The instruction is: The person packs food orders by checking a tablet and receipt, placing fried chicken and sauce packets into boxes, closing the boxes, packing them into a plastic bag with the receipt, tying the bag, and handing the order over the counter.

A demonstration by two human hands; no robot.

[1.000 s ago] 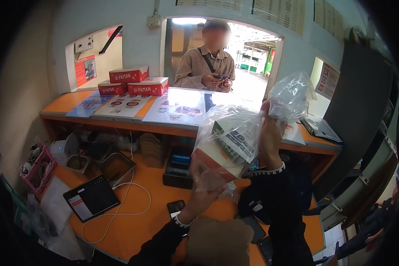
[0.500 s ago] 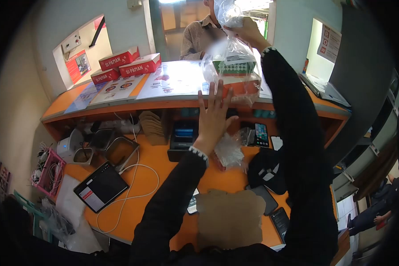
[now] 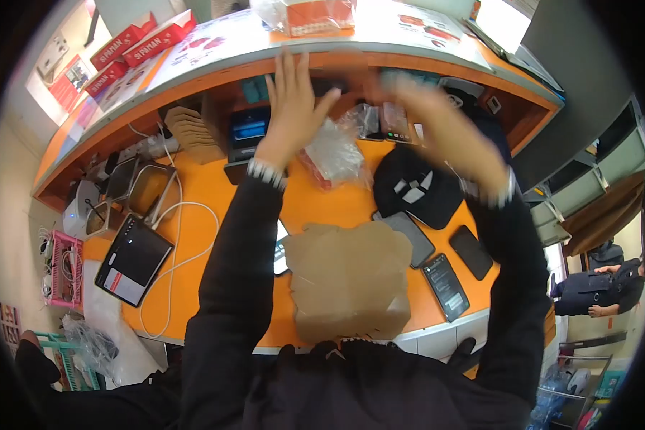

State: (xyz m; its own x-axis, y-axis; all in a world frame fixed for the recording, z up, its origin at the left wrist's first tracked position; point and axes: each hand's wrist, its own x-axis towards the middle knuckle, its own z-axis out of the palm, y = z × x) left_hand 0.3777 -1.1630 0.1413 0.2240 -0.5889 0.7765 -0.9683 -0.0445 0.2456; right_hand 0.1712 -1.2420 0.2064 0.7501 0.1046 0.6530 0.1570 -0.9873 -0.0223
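Note:
My left hand is raised before the front edge of the upper counter, fingers spread and nothing in them. My right hand is smeared by motion above a black cap, with its fingers pointing toward the shelf under the counter. On the counter top stands a clear plastic bag with a red and white box inside, cut off by the upper frame edge. Below my left hand lies a crumpled clear plastic bag. Flat brown cardboard lies close to my body.
Several phones, one a black phone, lie at the right of the orange desk. A tablet with a white cable and metal containers are at the left. Red boxes stand on the counter. Another person is at far right.
My right hand has let go of the bagged boxes and come down toward the desk; the bag now rests on the counter. The view has tilted downward. My left hand stays spread.

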